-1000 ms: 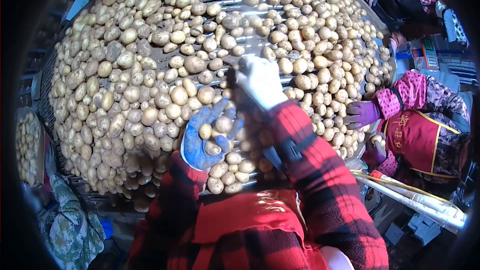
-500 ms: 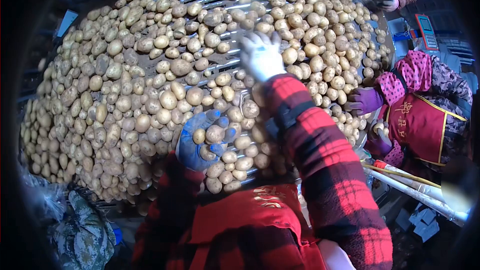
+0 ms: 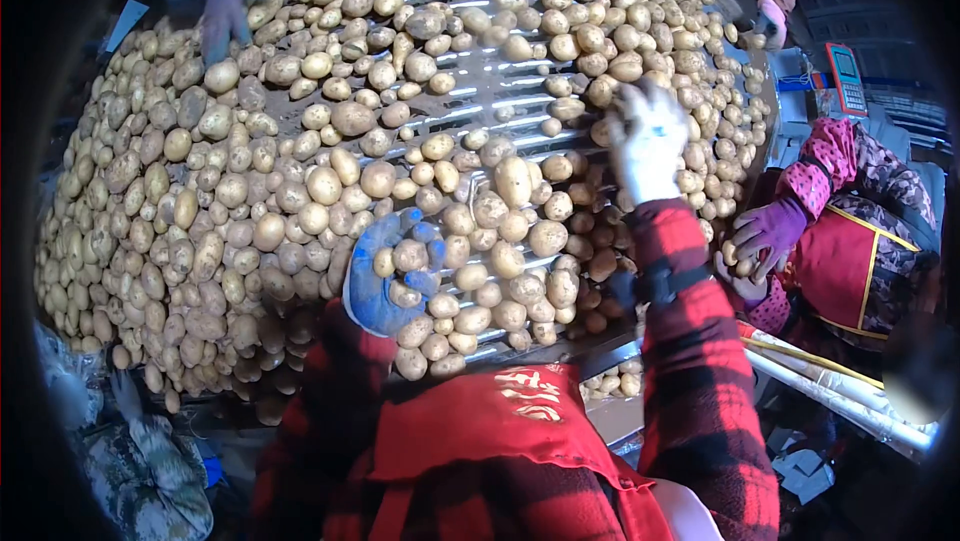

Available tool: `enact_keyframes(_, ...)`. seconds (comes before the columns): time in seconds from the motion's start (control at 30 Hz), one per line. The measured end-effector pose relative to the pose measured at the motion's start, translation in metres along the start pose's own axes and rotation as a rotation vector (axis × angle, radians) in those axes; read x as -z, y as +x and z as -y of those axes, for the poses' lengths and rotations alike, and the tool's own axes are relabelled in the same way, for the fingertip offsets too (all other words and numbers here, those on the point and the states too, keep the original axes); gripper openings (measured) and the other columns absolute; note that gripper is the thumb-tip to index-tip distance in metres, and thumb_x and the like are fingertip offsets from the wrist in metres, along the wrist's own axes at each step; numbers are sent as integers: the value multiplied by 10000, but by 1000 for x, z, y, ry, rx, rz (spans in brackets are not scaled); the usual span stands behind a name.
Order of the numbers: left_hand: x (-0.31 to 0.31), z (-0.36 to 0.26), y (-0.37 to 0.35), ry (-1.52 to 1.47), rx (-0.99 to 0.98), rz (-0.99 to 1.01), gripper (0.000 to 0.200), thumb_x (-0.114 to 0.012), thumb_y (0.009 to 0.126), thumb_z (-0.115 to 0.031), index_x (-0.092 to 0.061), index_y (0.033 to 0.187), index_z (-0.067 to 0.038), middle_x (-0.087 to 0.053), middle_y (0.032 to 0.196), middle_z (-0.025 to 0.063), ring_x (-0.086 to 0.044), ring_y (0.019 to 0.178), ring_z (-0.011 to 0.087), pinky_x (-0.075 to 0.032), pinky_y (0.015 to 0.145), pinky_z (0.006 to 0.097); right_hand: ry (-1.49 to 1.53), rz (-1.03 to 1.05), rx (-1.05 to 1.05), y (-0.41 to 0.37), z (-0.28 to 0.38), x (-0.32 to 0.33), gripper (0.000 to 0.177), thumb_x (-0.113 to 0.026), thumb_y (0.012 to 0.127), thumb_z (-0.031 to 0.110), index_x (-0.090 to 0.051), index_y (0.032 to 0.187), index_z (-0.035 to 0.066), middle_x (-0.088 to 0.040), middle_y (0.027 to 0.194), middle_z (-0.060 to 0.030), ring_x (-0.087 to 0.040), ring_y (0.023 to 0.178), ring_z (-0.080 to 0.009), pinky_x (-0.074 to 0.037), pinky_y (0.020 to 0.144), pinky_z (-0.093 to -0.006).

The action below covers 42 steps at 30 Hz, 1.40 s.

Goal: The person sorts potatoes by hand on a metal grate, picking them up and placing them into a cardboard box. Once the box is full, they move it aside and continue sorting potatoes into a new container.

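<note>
My left hand [image 3: 385, 276], in a blue and white glove, curls around several small potatoes near the front edge of the slatted table [image 3: 490, 91]. Under my right hand [image 3: 652, 141], in a white glove, lie potatoes [image 3: 625, 66] on the right part of the slats. Its fingers are blurred and partly hidden, so what they hold cannot be made out. A loose group of potatoes [image 3: 508, 259] lies between my two hands.
Co-workers' gloved hands are at the upper left [image 3: 228, 11], the upper right [image 3: 770, 23] and the right side [image 3: 770, 233]. A red handheld device [image 3: 847, 79] lies at the right. White poles [image 3: 840, 396] are at the lower right.
My right hand has moved right from the middle slats. More potatoes lie between my hands. My left hand stays curled. The upper-left co-worker's hand has reached over the potatoes.
</note>
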State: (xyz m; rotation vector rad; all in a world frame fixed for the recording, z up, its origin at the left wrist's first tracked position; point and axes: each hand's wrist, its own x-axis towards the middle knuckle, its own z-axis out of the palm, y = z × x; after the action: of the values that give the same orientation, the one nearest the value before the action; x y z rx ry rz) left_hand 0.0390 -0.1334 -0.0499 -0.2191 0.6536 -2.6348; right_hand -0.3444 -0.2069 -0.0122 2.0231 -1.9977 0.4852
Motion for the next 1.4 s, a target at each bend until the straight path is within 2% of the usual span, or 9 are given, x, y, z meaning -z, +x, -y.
enact_keyframes(0.23, -16, 14, 16, 163, -95, -36, 458, -401, 1145, -390, -581, 1397, -53, -628, 1307, 164, -638, 1082, 311, -590, 729, 388, 577, 264, -62, -61, 124, -11, 303, -732, 851, 190, -694, 1133, 84, -701, 1053, -146, -673, 960, -383, -550, 841, -488)
enact_keyframes(0.4, -13, 16, 4, 230, -172, -109, 432, -429, 1132, -338, -543, 1400, -19, -639, 1233, 163, -669, 1067, 309, -594, 697, 423, 528, 571, -52, -63, 57, 55, 320, -780, 879, 231, -750, 1154, 71, -718, 1055, -167, -692, 1007, -378, -554, 888, -470)
enact_keyframes(0.6, 8, 21, 19, 308, -143, -276, 553, -521, 1102, -213, -386, 1631, -128, -623, 1402, 107, -700, 1094, 293, -641, 723, 340, 40, 380, -6, -24, 62, -48, 184, -666, 954, 184, -746, 1099, 102, -744, 981, -176, -724, 884, -374, -566, 817, -480)
enact_keyframes(0.67, -36, 42, 33, 798, -207, -644, 555, -492, 1115, -251, -368, 1645, -143, -583, 1492, 94, -679, 1164, 282, -630, 859, 367, 213, 529, -139, -8, 67, -55, 234, -663, 961, 222, -734, 1114, 59, -770, 1025, -165, -735, 942, -387, -571, 862, -485)
enact_keyframes(0.87, -35, 27, 35, 836, -140, -564, 616, -459, 1122, -253, -248, 1698, -196, -524, 1563, 77, -632, 1245, 225, -591, 950, 359, 1102, 830, -171, -7, 89, 42, 529, -633, 1037, 435, -642, 1450, 104, -715, 1316, -188, -694, 1225, -329, -529, 1045, -418)
enact_keyframes(0.93, -18, 18, 32, 722, -143, -426, 586, -462, 1117, -238, -307, 1677, -166, -524, 1562, 68, -623, 1258, 209, -582, 952, 350, 656, 356, 43, 0, 86, 1, 378, -634, 1018, 305, -712, 1354, 148, -712, 1284, -194, -693, 1159, -366, -547, 993, -449)
enact_keyframes(1.13, -24, 29, 4, 680, -272, -600, 516, -475, 1117, -300, -443, 1606, -138, -585, 1495, 47, -634, 1197, 212, -585, 902, 354, 740, 492, -52, 4, 93, -64, 267, -698, 974, 184, -747, 1218, 90, -708, 1187, -193, -685, 1126, -371, -542, 979, -452)
enact_keyframes(1.27, -20, 39, -3, 557, -380, -599, 477, -485, 1120, -406, -512, 1524, -154, -593, 1416, 139, -651, 1126, 287, -605, 839, 419, 1194, 860, -153, -12, 119, 33, 314, -660, 1034, 224, -728, 1298, 69, -713, 1192, -158, -683, 1141, -280, -522, 1008, -397)
enact_keyframes(1.4, -7, 36, -2, 739, -411, -596, 474, -503, 1110, -418, -525, 1503, -154, -554, 1453, 146, -662, 1143, 323, -627, 851, 442, 740, 463, 147, 4, 119, 17, 274, -614, 1006, 171, -746, 1229, 81, -700, 1155, -193, -681, 1104, -363, -542, 962, -451)
